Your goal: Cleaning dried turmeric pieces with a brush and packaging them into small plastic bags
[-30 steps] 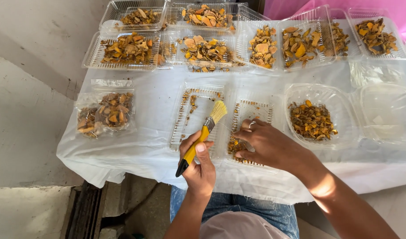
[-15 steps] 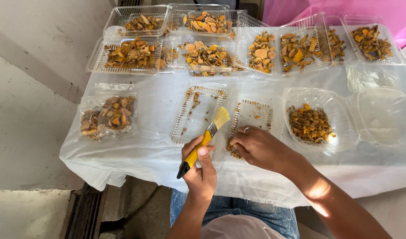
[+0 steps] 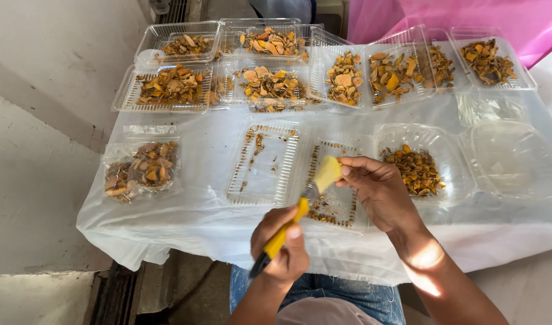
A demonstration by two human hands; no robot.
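Head view: the left hand (image 3: 283, 241) grips a yellow-handled brush (image 3: 300, 210), fingers wrapped tight. The right hand (image 3: 378, 189) pinches something small at the bristles; what it is cannot be told. Beneath the brush, two ribbed clear trays (image 3: 264, 162) hold only crumbs, while trays of orange dried slices (image 3: 270, 84) beyond them look full. A white plastic sheet (image 3: 197, 222) covers the table, beside a concrete wall (image 3: 41, 90).

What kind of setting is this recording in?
Probably a small, informal food-sorting or drying station, maybe outdoors: a table under a white plastic sheet, many clear trays of orange-brown dried pieces, bare concrete walls, and a brush in the left hand.
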